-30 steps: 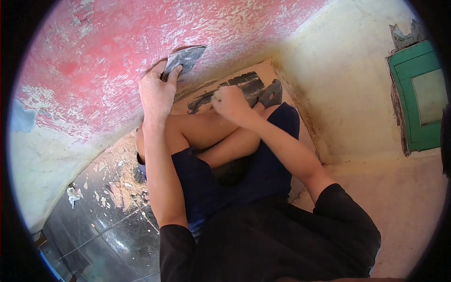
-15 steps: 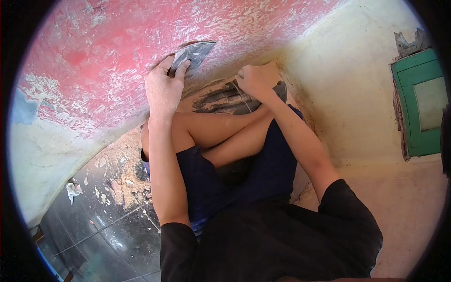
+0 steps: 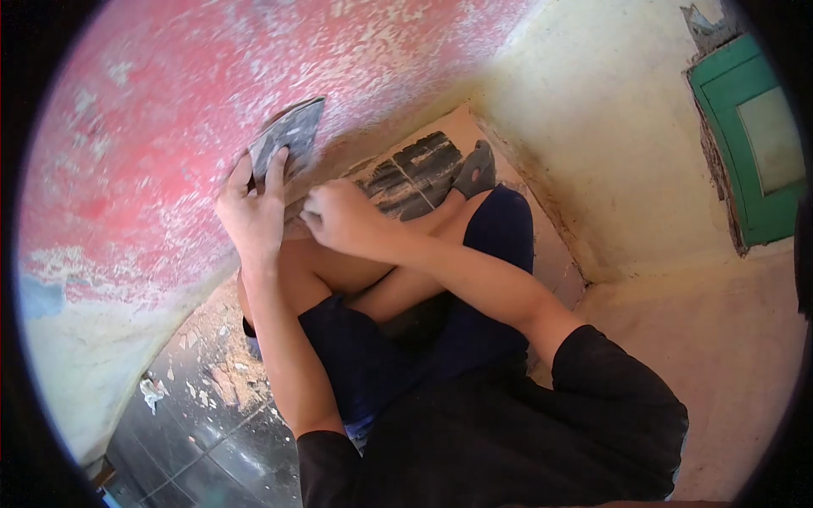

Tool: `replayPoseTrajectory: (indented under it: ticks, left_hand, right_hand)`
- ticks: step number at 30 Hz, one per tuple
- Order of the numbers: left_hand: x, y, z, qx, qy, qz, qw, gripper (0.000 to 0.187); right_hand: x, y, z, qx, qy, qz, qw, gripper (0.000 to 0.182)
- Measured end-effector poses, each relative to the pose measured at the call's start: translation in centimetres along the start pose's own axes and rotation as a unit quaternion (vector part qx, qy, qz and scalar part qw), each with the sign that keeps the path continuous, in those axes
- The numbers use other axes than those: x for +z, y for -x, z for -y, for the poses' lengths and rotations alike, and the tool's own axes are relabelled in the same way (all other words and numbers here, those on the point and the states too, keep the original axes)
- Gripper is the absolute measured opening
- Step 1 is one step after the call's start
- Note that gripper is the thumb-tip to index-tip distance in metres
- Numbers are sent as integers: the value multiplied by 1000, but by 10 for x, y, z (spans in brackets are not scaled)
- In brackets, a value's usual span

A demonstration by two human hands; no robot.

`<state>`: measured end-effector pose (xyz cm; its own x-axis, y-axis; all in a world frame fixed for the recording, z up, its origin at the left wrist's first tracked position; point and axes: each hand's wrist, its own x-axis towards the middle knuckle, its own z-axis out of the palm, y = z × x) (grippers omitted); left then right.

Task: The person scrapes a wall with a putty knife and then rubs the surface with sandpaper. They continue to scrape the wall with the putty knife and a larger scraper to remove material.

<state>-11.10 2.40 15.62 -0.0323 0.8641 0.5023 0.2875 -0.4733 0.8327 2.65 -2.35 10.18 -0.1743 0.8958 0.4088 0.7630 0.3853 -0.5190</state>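
Observation:
My left hand [image 3: 256, 218] pinches a folded grey piece of sandpaper [image 3: 292, 131], thumb across its near face and fingers behind. White dust marks its worn surface. It is held close against the red wall [image 3: 161, 127], whose paint is scratched and patchy with white. My right hand [image 3: 343, 218] is closed, its fingers curled, just right of my left wrist and above my crossed legs. Whether anything sits inside those fingers is hidden.
Paint flakes and pale dust [image 3: 233, 364] litter the dark tiled floor [image 3: 190, 449] at left. A grey sandal [image 3: 477, 169] is on my foot near the wall's base. At right, a green wooden panel [image 3: 720, 85] is set in the cream wall [image 3: 593, 144].
My right hand has swung left and nearer to me, from beside the foot to beside my left hand. The left hand, with the sandpaper, sits lower and farther left as the view shifts.

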Motion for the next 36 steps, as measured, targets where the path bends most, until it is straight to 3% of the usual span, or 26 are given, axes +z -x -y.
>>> replayPoseTrajectory:
  ticks: [1, 2, 3, 5, 7, 10, 13, 16, 18, 22, 25, 27, 32, 34, 36]
  left_hand:
    - [1, 0, -3, 2, 0, -3, 1000, 18]
    - [3, 1, -6, 5, 0, -6, 1000, 18]
    - [5, 4, -8, -54, 14, 4, 998, 19]
    - [8, 3, -11, -27, -1, 11, 1000, 19]
    - [11, 3, -10, -2, -22, 19, 1000, 18]
    - [13, 4, -19, -17, -73, 35, 997, 17]
    - [20, 6, -5, 1, -35, 24, 999, 16]
    - [21, 4, -7, -19, -39, 37, 998, 15]
    - [24, 4, -5, -16, -41, 37, 998, 14]
    - [25, 5, -1, -24, -37, 44, 998, 14]
    - [24, 4, -3, -25, -73, 57, 995, 15]
    - [26, 4, -5, -21, -73, 63, 995, 16]
    - [35, 8, -8, -4, -64, 80, 995, 16]
    - [37, 10, -19, -45, -81, 102, 991, 17]
    - [39, 11, -17, 11, -73, 100, 992, 18]
  right_hand:
    - [-16, 2, -11, 2, 8, -10, 1000, 20]
    - [-36, 3, -19, 63, -14, -16, 998, 27]
    - [-51, 5, -38, 110, -20, 7, 994, 29]
    - [-79, 4, -75, 157, -27, 26, 987, 31]
    - [-106, 2, -105, 321, -159, 125, 925, 34]
    - [-122, 7, -182, 365, -235, 125, 892, 36]
    - [-151, 14, -243, 420, -253, 88, 867, 34]
    - [-183, 21, -289, 450, -225, 78, 860, 32]
    - [-196, 29, -322, 509, -160, 6, 846, 30]
    - [-227, 47, -363, 496, -151, -24, 855, 33]
    - [-251, 40, -347, 496, -44, -73, 864, 28]
    - [-258, 37, -338, 423, 72, -57, 901, 30]
    - [-236, 21, -303, 413, 54, -46, 908, 33]
    - [-230, 18, -302, 423, 42, -48, 904, 33]
    - [-219, 17, -308, 468, 33, -104, 877, 31]
